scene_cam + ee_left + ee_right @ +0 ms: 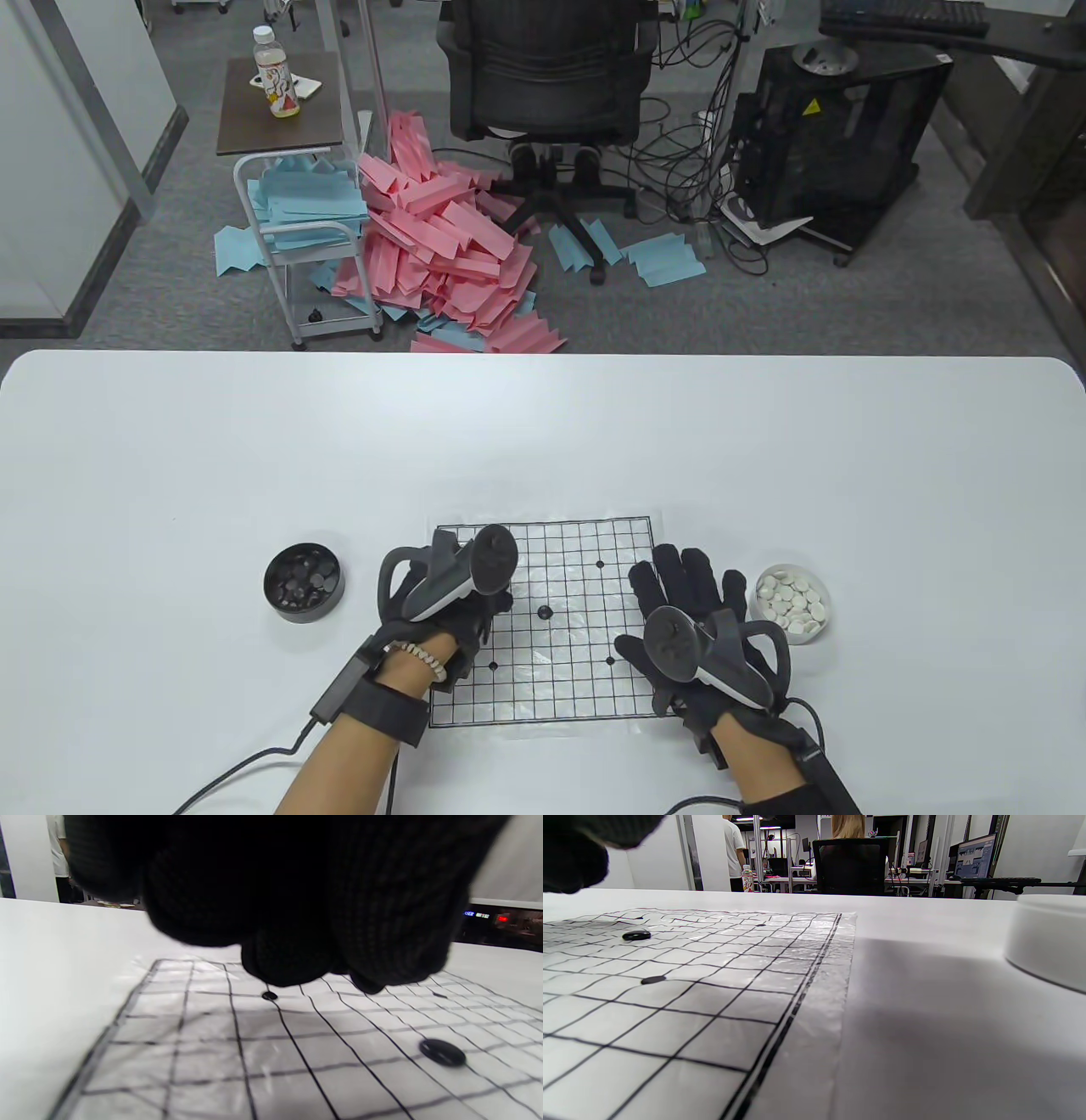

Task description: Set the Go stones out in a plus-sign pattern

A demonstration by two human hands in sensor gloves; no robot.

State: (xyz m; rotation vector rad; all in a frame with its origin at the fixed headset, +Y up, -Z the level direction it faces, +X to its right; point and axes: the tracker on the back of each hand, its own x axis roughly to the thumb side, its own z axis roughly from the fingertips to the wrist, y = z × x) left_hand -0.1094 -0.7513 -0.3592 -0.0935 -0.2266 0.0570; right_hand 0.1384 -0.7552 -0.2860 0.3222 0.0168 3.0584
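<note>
One stone (545, 610) is lying on the board (577, 679), flanked by bowls; the left hand (450, 607) is curled, its grip hidden, while the right hand (691, 611) is being rested flat with fingers spread.

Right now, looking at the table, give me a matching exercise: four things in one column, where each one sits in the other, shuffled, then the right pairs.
Things:
1. black bowl
2. white bowl
3. black stone
4. right hand

Places:
A. flat on the board's right edge
B. on the table, left of the board
C. near the middle of the board
D. on the table, right of the board

Pairs: 1-B, 2-D, 3-C, 4-A
</note>
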